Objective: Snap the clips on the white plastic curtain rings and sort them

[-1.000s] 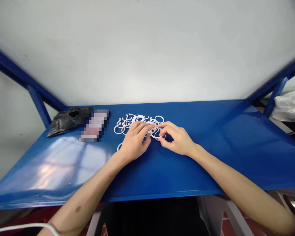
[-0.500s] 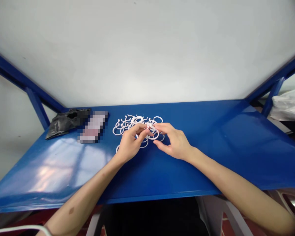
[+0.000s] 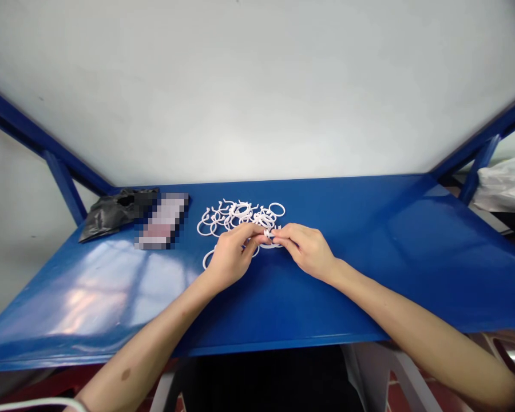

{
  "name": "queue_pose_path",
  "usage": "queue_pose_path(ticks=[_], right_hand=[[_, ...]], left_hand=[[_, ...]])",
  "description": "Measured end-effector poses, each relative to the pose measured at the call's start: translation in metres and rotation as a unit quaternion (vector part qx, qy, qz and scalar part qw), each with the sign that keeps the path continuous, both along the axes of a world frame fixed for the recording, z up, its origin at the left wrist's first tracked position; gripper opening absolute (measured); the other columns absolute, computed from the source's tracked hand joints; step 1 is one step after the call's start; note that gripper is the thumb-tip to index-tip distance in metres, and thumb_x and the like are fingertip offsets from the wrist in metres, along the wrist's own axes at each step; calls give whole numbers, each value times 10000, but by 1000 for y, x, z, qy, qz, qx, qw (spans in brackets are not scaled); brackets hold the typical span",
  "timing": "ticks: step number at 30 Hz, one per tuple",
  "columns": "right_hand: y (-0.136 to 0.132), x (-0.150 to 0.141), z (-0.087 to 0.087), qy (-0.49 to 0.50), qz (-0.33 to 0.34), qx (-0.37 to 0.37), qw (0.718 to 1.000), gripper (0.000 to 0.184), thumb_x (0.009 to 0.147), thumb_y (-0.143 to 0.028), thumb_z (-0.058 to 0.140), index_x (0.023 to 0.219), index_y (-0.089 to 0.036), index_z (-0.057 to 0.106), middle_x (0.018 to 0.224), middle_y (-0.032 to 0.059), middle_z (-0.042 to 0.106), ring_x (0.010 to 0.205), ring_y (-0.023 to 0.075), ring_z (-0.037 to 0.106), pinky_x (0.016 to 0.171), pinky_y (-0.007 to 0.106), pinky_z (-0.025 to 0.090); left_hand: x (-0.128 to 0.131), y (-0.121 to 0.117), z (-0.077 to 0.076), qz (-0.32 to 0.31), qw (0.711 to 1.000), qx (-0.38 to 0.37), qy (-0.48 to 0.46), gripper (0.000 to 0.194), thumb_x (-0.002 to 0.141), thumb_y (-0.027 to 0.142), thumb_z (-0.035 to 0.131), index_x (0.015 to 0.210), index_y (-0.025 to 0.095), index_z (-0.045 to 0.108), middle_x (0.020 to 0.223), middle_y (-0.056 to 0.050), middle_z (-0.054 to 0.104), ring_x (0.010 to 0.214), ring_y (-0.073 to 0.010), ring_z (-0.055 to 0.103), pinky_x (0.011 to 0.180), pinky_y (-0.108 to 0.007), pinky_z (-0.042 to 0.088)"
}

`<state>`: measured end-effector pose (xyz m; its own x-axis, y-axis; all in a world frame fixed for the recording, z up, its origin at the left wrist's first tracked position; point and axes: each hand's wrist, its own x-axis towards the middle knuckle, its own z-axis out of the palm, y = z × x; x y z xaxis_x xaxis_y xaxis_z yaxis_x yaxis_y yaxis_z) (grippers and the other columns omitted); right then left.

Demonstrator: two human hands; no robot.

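My left hand (image 3: 234, 256) pinches a white plastic curtain ring (image 3: 268, 233) between thumb and fingers, over the front of a loose pile. From the other side my right hand (image 3: 305, 247) closes thumb and fingertips on the same ring. Only a small white part shows between the two sets of fingertips; the rest is hidden or blends with the pile. Behind the hands lie several white curtain rings (image 3: 241, 210), some with open, knobbed ends. One separate ring (image 3: 206, 258) lies partly behind my left hand.
The blue table (image 3: 369, 229) meets a pale wall (image 3: 257, 97). On the left are a black plastic bag (image 3: 107, 217) and a blurred-out flat item (image 3: 163, 222). Blue frame bars (image 3: 64, 186) slope at both sides. A white bag (image 3: 508, 183) sits beyond the right edge.
My right hand has gone from spread fingers around the ring to a pinch on it. Both hands have drawn together, and the held ring has turned and dropped slightly.
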<state>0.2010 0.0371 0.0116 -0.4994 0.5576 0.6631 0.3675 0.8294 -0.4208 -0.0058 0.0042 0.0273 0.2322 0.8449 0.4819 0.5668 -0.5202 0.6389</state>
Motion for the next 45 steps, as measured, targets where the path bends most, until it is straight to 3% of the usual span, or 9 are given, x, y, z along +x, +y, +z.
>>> queue_pose_path(ticks=[10,18,22,26,31,34,37,41,45], right_hand=[[-5,6,3,-83,14,102,991,280,1025,-122,464,963,-214,721,861,33,762,723,166,601,636,299,522],[4,2,3,-132,-30,112,984,227,1048,-221,482,1011,-213,706,895,32,758,799,181,654,688,319,547],[24,15,7,-154,-138,69,976,227,1041,-210,477,1072,-237,699,1052,63,733,911,215,675,740,342,554],[55,55,4,-225,-308,6,924,276,1011,-157,455,1089,-201,716,1065,117,691,880,260,664,679,386,537],[75,88,-2,-295,-365,-23,883,288,951,-114,493,1144,-122,707,1014,203,692,921,336,633,735,476,529],[69,75,1,-239,-340,-23,909,252,982,-183,512,1162,-157,686,1059,172,695,958,322,628,778,467,522],[50,46,6,-182,-230,-68,953,179,1017,-307,536,977,-217,686,975,80,712,951,261,640,802,398,513],[23,14,9,-235,-127,-151,952,181,961,-357,635,852,-213,642,895,35,695,805,193,647,688,310,469],[15,7,8,-218,-119,-203,947,58,936,-234,609,880,-217,607,862,14,701,737,162,645,633,276,429]], left_hand=[[4,-4,-10,-9,982,151,110,253,977,93,433,850,203,622,696,3,644,636,-129,588,607,-246,477],[-3,6,-13,14,975,148,166,197,1014,269,520,947,195,690,812,-41,722,759,-178,631,715,-316,520],[-10,12,-9,33,971,158,179,166,1002,290,560,1013,209,704,882,-48,752,838,-209,633,788,-363,527],[-9,13,-9,7,966,174,193,142,981,242,591,1055,205,706,983,-52,763,928,-221,621,863,-390,540],[-1,9,-17,-9,947,170,272,204,940,225,641,1129,220,717,1190,-79,711,1102,-278,587,969,-471,536],[2,8,-22,3,935,166,312,233,924,223,655,1144,249,728,1287,-98,658,1190,-325,548,981,-517,531],[3,7,-25,3,930,178,323,155,916,218,670,1041,252,756,1285,-110,648,1206,-340,533,966,-523,535],[4,5,-26,-8,930,195,312,96,923,192,665,888,237,742,1262,-90,657,1196,-315,527,951,-483,531],[6,4,-21,-18,936,215,277,141,953,189,624,872,241,728,1219,-67,679,1167,-272,537,960,-440,512]])
